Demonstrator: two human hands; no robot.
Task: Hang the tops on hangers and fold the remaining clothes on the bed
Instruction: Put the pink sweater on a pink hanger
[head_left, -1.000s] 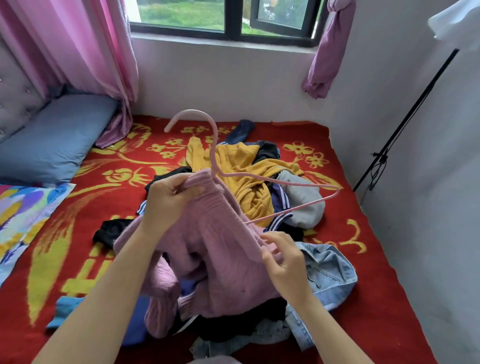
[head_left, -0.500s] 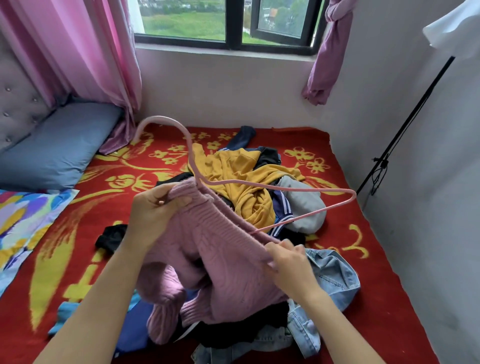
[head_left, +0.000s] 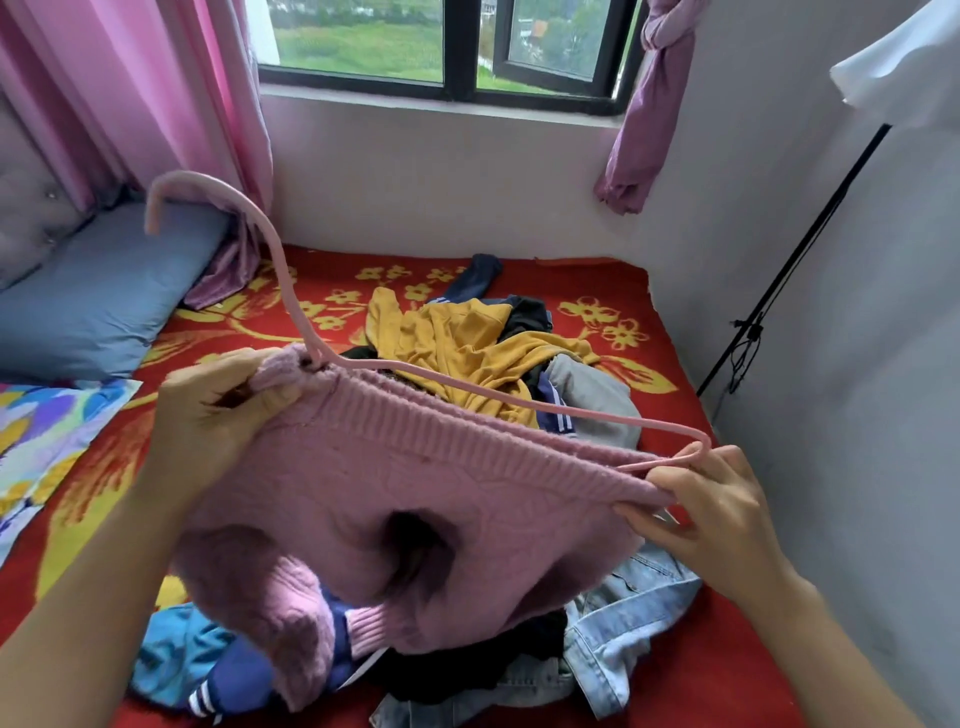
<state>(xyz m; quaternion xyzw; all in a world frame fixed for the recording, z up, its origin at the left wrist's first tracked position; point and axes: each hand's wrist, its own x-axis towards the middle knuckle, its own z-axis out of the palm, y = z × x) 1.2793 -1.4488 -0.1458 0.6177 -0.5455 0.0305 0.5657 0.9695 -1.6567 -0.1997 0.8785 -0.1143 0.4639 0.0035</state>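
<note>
I hold a pink knitted sweater (head_left: 395, 499) in the air above the bed, stretched wide between both hands. A pink hanger (head_left: 291, 296) sits partly inside its ribbed edge, hook pointing up and left. My left hand (head_left: 218, 410) grips the sweater's edge at the base of the hook. My right hand (head_left: 711, 499) pinches the other end of the ribbed edge beside the hanger's right tip (head_left: 696, 452). Behind lies a pile with a mustard yellow top (head_left: 467, 348), a grey garment (head_left: 587, 389) and dark clothes.
A denim jacket (head_left: 623, 613), blue clothes (head_left: 182, 654) and black clothes lie under the sweater on the red and yellow bed cover (head_left: 701, 649). A blue pillow (head_left: 98, 301) is at the left. A black stand pole (head_left: 789, 265) leans by the right wall.
Both hands have moved apart and pulled the sweater's ribbed edge wide along the hanger. The hanger's hook has swung further left and higher, and the view has come closer.
</note>
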